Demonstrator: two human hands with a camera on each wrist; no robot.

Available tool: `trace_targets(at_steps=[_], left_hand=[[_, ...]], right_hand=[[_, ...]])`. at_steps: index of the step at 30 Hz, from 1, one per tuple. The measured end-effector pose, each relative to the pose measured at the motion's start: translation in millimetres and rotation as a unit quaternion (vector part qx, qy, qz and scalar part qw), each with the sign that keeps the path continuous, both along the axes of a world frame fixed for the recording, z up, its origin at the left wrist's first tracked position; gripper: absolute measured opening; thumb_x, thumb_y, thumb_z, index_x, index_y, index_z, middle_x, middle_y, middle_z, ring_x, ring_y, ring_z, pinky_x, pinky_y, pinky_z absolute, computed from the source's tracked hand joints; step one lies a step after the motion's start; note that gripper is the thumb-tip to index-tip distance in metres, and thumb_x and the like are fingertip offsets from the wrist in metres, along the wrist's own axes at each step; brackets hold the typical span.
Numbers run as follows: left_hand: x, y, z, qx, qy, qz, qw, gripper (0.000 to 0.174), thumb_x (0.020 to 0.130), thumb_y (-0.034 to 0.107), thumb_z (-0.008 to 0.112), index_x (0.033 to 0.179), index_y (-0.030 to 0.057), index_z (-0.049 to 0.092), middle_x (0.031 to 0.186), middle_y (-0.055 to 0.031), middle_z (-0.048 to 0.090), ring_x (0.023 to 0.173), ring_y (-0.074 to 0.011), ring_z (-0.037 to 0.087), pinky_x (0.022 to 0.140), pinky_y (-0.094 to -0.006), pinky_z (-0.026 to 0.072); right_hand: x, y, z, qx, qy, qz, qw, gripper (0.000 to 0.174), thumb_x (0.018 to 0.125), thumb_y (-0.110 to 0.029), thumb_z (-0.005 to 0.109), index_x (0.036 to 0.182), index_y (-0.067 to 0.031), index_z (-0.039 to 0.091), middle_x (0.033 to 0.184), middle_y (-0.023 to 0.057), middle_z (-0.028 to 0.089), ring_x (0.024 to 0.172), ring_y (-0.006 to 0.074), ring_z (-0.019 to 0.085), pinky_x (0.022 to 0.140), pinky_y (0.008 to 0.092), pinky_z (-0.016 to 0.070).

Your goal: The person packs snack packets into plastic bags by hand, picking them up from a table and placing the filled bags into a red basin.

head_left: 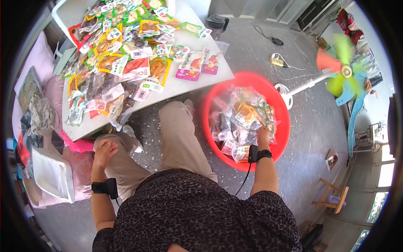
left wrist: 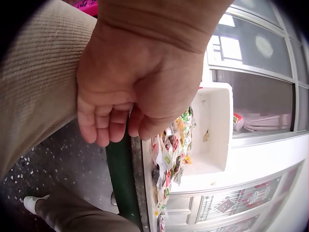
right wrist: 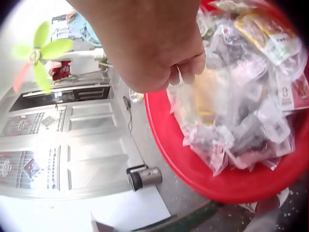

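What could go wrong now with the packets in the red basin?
1. The basin is heaped; the right hand digging in could push packets over its rim.
2. On the table, edge packets overhang and may slide to the floor.
3. The spinning fan might stir light packets.

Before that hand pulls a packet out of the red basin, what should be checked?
1. Right hand on the snack packets in the red basin: ok.
2. Firm grip on one packet: cannot tell; the fingers curl against clear wrappers.
3. Left hand free, resting on the knee: ok.
4. Bare spot on the table beside the basin: ok.
5. Spinning fan stands apart from the reaching hand: ok.
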State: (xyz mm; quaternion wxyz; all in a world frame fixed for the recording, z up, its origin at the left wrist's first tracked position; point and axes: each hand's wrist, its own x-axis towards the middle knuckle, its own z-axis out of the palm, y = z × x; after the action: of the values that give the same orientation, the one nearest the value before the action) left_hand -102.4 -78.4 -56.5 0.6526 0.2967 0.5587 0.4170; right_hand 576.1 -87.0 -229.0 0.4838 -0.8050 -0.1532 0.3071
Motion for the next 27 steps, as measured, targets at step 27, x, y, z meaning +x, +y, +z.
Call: trace_targets(at_steps=[27], left_hand=[[-98, -54, 58, 0.172, 0.417, 0.186, 0.873, 0.015, 0.076, 0.011, 0.050, 0.088, 0.0028, 0.051, 0.077, -0.0064, 0.052, 0.071, -0.0158, 0.049, 0.063, -0.0268, 0.0402]], right_hand=[[-374, 78, 143, 0.308, -0.449, 0.575, 0.610, 0.017, 0.063, -0.007, 0.053, 0.081, -0.0047, 0.051, 0.093, 0.0109, 0.054, 0.098, 0.0307, 0.046, 0.083, 0.0413, 0.0311]])
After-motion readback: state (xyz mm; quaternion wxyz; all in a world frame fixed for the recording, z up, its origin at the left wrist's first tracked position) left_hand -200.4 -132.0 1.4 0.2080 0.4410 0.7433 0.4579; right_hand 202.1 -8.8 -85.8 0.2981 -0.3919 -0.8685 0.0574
